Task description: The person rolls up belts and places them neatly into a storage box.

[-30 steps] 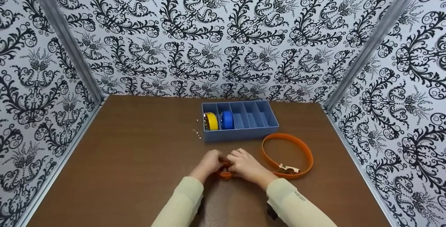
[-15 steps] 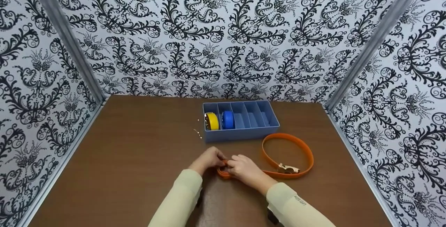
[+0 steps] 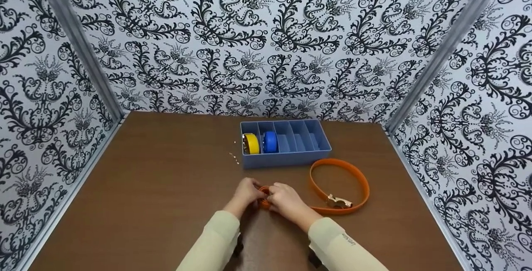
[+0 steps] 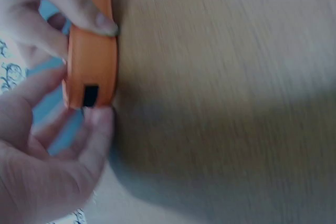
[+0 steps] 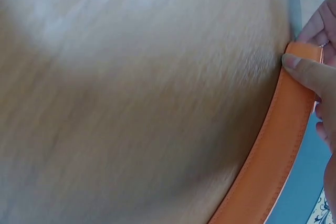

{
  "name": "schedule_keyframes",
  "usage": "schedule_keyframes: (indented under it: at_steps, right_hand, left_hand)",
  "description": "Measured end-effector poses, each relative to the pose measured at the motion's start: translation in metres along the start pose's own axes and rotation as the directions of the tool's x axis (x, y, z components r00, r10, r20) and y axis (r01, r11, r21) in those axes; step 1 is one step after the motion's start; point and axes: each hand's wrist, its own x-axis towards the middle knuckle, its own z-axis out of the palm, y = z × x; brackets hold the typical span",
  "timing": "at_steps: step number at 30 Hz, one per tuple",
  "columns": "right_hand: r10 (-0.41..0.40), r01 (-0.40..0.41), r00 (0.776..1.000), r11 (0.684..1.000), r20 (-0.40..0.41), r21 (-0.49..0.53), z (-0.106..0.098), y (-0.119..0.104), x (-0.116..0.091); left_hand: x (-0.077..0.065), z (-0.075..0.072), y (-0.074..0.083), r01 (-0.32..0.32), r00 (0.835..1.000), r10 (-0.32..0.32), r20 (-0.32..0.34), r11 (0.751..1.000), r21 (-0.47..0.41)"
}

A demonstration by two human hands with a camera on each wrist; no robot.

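Note:
An orange belt (image 3: 332,211) lies on the table, partly wound into a small coil (image 4: 93,61). Its unrolled part loops out to the right and ends near a gold-coloured buckle (image 3: 340,201). My left hand (image 3: 246,194) holds the coil's left side, thumb and fingertips at its edge. From the right, my right hand (image 3: 286,200) pinches the coil, the thumb (image 5: 299,66) lying on the band's outer face. A dark rectangular mark (image 4: 91,95) shows on the coil in the left wrist view. In the head view the hands hide much of the coil.
Behind the hands stands a blue-grey divided box (image 3: 286,161). A yellow roll (image 3: 252,143) sits in its leftmost compartment, a blue roll (image 3: 270,142) in the neighbouring one. Small white specks (image 3: 234,158) mark the brown table (image 3: 166,179) left of the box. Patterned walls surround the table.
The fingers have shifted around the coil, with the right hand moving slightly left. The belt's loose loop and buckle have slid a little left. The box and its rolls stay in place.

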Motion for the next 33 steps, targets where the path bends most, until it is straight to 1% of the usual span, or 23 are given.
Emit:
schedule_keyframes:
  at_steps: [2, 4, 7, 10, 14, 17, 20, 25, 27, 30, 33]
  right_hand:
    - [0.011, -0.011, 1.000, 1.000, 0.005, -0.024, 0.001, -0.002, 0.002]
    - [0.015, -0.014, 1.000, 0.999, 0.020, -0.036, 0.002, -0.003, 0.003]
    - [0.005, -0.004, 0.999, 1.000, 0.039, -0.024, 0.003, -0.002, 0.002]
    - [-0.032, 0.032, 0.999, 0.999, 0.013, -0.005, 0.004, 0.000, -0.001]
    - [-0.109, 0.109, 0.990, 0.994, -0.085, -0.011, 0.007, 0.004, -0.006]
    - [-0.151, 0.149, 0.981, 0.989, -0.125, -0.020, 0.008, 0.007, -0.009]
    - [-0.183, 0.183, 0.977, 0.983, -0.109, -0.011, 0.006, 0.010, -0.011]
    - [-0.260, 0.261, 0.965, 0.965, -0.040, 0.012, -0.001, 0.013, -0.017]
    - [-0.285, 0.286, 0.958, 0.957, -0.025, 0.044, -0.003, 0.016, -0.019]
    - [-0.308, 0.309, 0.951, 0.948, -0.030, 0.073, -0.004, 0.023, -0.021]
    - [-0.329, 0.332, 0.943, 0.942, -0.054, 0.054, -0.003, 0.031, -0.020]
  left_hand:
    - [-0.003, 0.002, 0.002, 0.056, 0.998, -0.056, -0.031, 0.998, -0.006]
    - [-0.005, 0.004, 0.003, 0.094, 0.994, -0.095, -0.056, 0.995, -0.019]
    - [-0.007, 0.008, 0.003, 0.110, 0.989, -0.113, -0.091, 0.993, -0.038]
    - [-0.006, 0.011, 0.003, 0.112, 0.987, -0.115, -0.111, 0.993, -0.034]
    - [-0.005, 0.013, 0.006, 0.073, 0.991, -0.066, -0.113, 0.996, 0.053]
    - [-0.004, 0.014, 0.009, 0.018, 0.995, -0.006, -0.103, 0.993, 0.119]
    - [-0.002, 0.014, 0.010, -0.029, 0.996, 0.041, -0.076, 0.987, 0.155]
    - [0.002, 0.013, 0.008, -0.107, 0.994, 0.105, 0.019, 0.973, 0.203]
    - [0.003, 0.012, 0.009, -0.132, 0.991, 0.122, 0.060, 0.967, 0.219]
    - [0.005, 0.010, 0.011, -0.155, 0.986, 0.133, 0.104, 0.957, 0.247]
    - [0.006, 0.009, 0.017, -0.162, 0.983, 0.128, 0.133, 0.946, 0.281]
